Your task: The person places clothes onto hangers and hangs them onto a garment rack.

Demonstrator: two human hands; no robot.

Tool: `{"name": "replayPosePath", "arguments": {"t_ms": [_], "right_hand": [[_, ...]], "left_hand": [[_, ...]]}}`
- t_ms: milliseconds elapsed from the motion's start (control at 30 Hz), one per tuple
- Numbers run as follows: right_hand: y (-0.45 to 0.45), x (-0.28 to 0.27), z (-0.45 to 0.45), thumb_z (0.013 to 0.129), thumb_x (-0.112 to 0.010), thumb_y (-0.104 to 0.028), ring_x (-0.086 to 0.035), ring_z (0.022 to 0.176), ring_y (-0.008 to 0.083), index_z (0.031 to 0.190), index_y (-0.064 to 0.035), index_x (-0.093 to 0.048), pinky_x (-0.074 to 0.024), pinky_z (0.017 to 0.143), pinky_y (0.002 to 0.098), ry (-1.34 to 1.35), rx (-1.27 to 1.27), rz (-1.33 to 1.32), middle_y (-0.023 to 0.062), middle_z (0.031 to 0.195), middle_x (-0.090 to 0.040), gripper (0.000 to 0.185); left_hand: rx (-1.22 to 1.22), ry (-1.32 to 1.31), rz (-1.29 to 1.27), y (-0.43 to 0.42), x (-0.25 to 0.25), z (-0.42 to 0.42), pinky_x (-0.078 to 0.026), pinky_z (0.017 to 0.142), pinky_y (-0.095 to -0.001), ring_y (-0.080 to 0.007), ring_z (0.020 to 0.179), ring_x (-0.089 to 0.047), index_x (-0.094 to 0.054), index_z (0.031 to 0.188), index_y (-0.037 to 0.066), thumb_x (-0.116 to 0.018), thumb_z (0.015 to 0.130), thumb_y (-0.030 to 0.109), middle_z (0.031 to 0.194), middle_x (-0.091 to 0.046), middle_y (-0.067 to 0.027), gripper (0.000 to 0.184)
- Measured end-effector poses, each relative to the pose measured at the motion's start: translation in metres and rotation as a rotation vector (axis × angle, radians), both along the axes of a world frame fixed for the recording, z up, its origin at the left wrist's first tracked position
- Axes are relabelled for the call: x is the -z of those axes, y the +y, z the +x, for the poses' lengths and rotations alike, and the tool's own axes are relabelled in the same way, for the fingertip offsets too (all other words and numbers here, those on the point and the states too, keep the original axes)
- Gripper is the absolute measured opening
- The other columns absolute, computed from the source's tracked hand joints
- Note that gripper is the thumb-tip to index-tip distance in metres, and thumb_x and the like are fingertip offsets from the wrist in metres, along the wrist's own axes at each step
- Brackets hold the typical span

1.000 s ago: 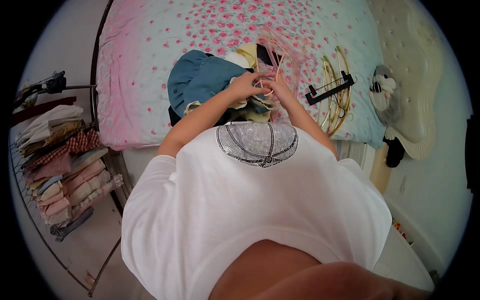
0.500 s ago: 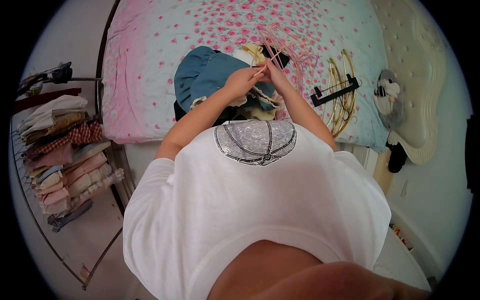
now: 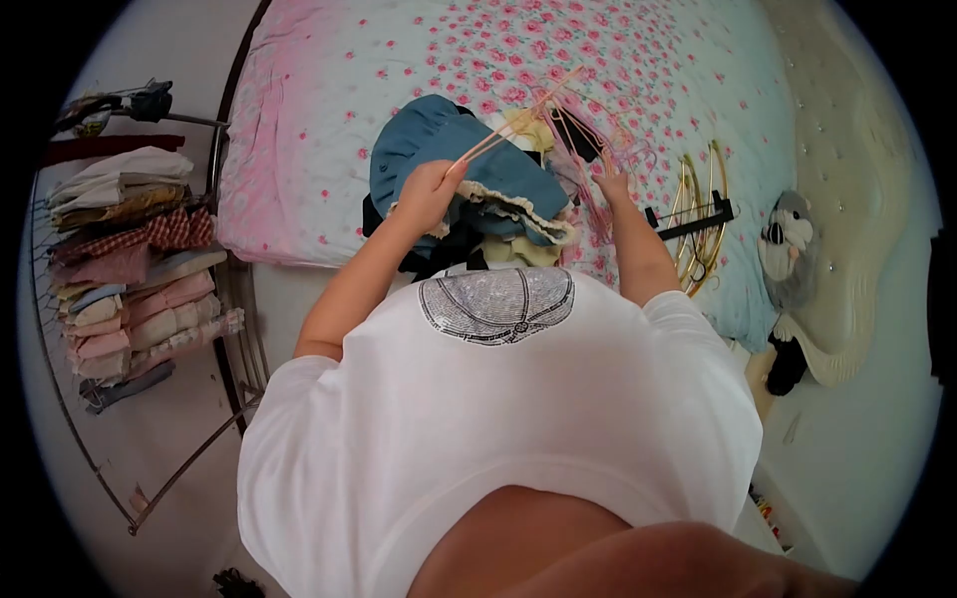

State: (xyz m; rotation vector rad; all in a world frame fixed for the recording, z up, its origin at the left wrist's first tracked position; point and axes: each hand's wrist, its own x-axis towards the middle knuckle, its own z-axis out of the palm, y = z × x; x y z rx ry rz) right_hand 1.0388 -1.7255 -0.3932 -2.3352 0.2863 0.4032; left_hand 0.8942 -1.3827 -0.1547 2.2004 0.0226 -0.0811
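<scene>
My left hand (image 3: 430,192) is closed on thin pinkish hangers (image 3: 508,125), which stretch up and right over the blue garment (image 3: 478,149). That garment, with a cream ruffled edge, lies on a pile of black and pale yellow clothes (image 3: 520,251) on the bed. To the right of the pile is my right hand (image 3: 614,186), at the near end of a tangle of pink hangers (image 3: 623,135). Its fingers are small in view and partly hidden, so its grip is unclear.
Gold hangers (image 3: 720,169) and a black hanger (image 3: 698,221) lie on the flowered bed (image 3: 329,60) at the right. Beside the headboard (image 3: 857,199) sits a grey plush toy (image 3: 793,239). Folded clothes (image 3: 150,254) hang on a metal rack (image 3: 184,468) at the left.
My hands have moved apart: the left went left with the thin hangers, the right went right to the pink tangle. The view has shifted slightly, moving the bed rightward.
</scene>
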Motion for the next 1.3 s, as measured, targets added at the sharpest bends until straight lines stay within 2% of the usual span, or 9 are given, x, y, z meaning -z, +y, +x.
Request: {"name": "replayPosePath", "arguments": {"t_ms": [233,367,467,567,700,800,1067,1167,1300], "right_hand": [[-0.007,0.043,0.022,0.055,-0.078,-0.034,-0.038,0.118,0.0344,0.129,0.0094,-0.020,-0.0342,0.096,0.0351,-0.064,0.150,0.018,0.0271,0.128,-0.034,0.104],[-0.029,0.086,0.031,0.074,-0.064,-0.038,-0.058,0.086,0.0254,0.107,0.0064,-0.049,-0.0438,0.072,0.0364,0.053,-0.023,0.103,0.0195,0.091,-0.059,0.058],[0.009,0.025,-0.013,0.082,-0.055,-0.038,-0.054,0.068,0.0167,0.078,0.0026,-0.056,-0.0412,0.062,0.0332,-0.177,-0.125,0.068,0.0102,0.070,-0.057,0.040],[0.024,0.017,-0.027,0.082,-0.044,-0.048,-0.056,0.093,0.0344,0.102,0.0030,-0.055,-0.0420,0.078,0.0407,0.055,-0.062,0.226,0.0259,0.094,-0.058,0.056],[0.030,-0.025,-0.027,0.086,-0.036,-0.046,-0.056,0.085,0.0405,0.099,0.0024,-0.056,-0.0420,0.076,0.0429,-0.323,-0.119,-0.067,0.0273,0.086,-0.058,0.054],[0.022,-0.074,-0.023,0.085,-0.035,-0.041,-0.056,0.082,0.0405,0.089,0.0051,-0.060,-0.0428,0.076,0.0431,-0.116,-0.009,-0.134,0.0271,0.086,-0.058,0.052],[-0.029,-0.023,-0.037,0.081,-0.040,-0.040,-0.056,0.066,0.0222,0.077,-0.0026,-0.065,-0.0433,0.070,0.0371,0.051,0.269,-0.002,0.0093,0.062,-0.058,0.045],[-0.044,0.034,-0.035,0.079,-0.040,-0.037,-0.057,0.078,0.0292,0.056,-0.0027,-0.057,-0.0415,0.071,0.0391,0.038,0.160,0.072,0.0170,0.076,-0.060,0.045],[-0.023,-0.019,-0.037,0.080,-0.038,-0.036,-0.056,0.078,0.0295,0.070,-0.0054,-0.061,-0.0409,0.070,0.0390,0.128,0.241,0.124,0.0169,0.077,-0.059,0.040]], "left_hand": [[-0.087,0.023,-0.142,0.009,0.001,-0.008,-0.031,0.048,-0.0344,-0.0208,0.050,-0.033,-0.041,0.062,-0.002,-0.040,0.090,0.035,0.053,-0.036,-0.0110,0.046],[-0.130,0.008,-0.228,0.013,0.010,-0.009,-0.031,0.048,-0.0320,-0.0164,0.050,-0.031,-0.040,0.062,-0.002,-0.039,0.091,0.033,0.054,-0.035,-0.0076,0.045],[-0.081,-0.027,-0.185,0.004,0.016,-0.005,-0.032,0.048,-0.0322,-0.0181,0.049,-0.035,-0.044,0.067,0.000,-0.038,0.091,0.034,0.054,-0.039,-0.0080,0.043],[-0.089,0.007,-0.265,-0.010,0.006,0.008,-0.034,0.050,-0.0322,-0.0204,0.050,-0.041,-0.047,0.074,0.002,-0.036,0.092,0.037,0.055,-0.043,-0.0081,0.041],[-0.070,-0.067,-0.211,-0.010,0.024,0.022,-0.036,0.050,-0.0321,-0.0223,0.052,-0.046,-0.048,0.079,0.005,-0.034,0.092,0.039,0.057,-0.046,-0.0079,0.039],[-0.009,-0.090,-0.216,-0.021,0.023,0.025,-0.036,0.051,-0.0317,-0.0217,0.053,-0.046,-0.047,0.077,0.005,-0.034,0.092,0.039,0.059,-0.046,-0.0077,0.040],[0.018,0.070,-0.398,-0.042,0.051,0.030,-0.036,0.052,-0.0284,-0.0138,0.055,-0.042,-0.045,0.075,0.004,-0.036,0.093,0.032,0.060,-0.044,-0.0036,0.034],[0.043,0.027,-0.435,-0.055,0.068,0.040,-0.032,0.053,-0.0249,-0.0100,0.056,-0.036,-0.042,0.073,0.006,-0.033,0.094,0.030,0.060,-0.040,-0.0008,0.034],[0.084,0.073,-0.519,-0.071,0.081,0.053,-0.032,0.055,-0.0236,-0.0094,0.058,-0.036,-0.041,0.074,0.006,-0.032,0.094,0.029,0.062,-0.040,-0.0010,0.032]]}}
